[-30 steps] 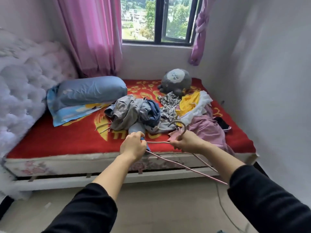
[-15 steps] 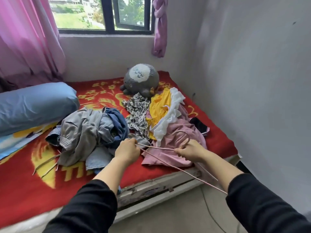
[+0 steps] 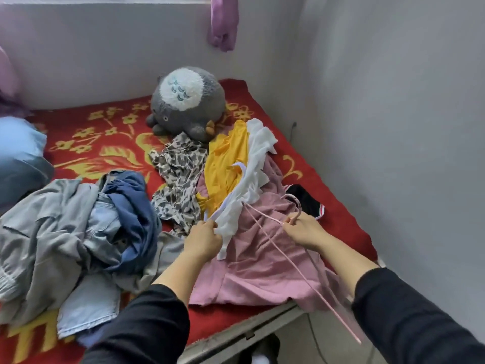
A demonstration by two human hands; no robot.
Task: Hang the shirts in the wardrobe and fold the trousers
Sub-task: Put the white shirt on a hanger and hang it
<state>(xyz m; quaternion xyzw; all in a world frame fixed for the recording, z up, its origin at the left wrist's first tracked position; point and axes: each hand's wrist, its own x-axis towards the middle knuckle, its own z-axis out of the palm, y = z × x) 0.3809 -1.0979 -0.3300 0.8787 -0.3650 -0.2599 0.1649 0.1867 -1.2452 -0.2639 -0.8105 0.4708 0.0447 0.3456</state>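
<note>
1. Your left hand (image 3: pixel 203 239) has let go of the thin pink wire hanger (image 3: pixel 273 239), whose arm it held half a second ago, and has gone to the crumpled white cotton shirt (image 3: pixel 258 153) instead. You have also leaned in and turned right, so the clothes heap now fills the view.
2. I take that to mean the shirt is chosen: the step in hand is drawing it free so the hanger can go into it. Nothing looks hung or folded yet, and the wardrobe is out of view.
3. Your left fingers are curled tight, pinching the shirt's near edge where it lies over the dusty pink garment (image 3: pixel 257 266).
4. Your right hand (image 3: pixel 301 232) has its fingers closed round the hanger's neck just below the hook, the same hold as before. The long arm runs down past the bed edge towards you.
5. The shirt lies in the heap on the red flowered blanket (image 3: pixel 91 143), against a yellow garment (image 3: pixel 225 164) and on top of the pink one. The pale denim (image 3: pixel 89 306) in the left pile, seemingly trousers, lies untouched.
</note>
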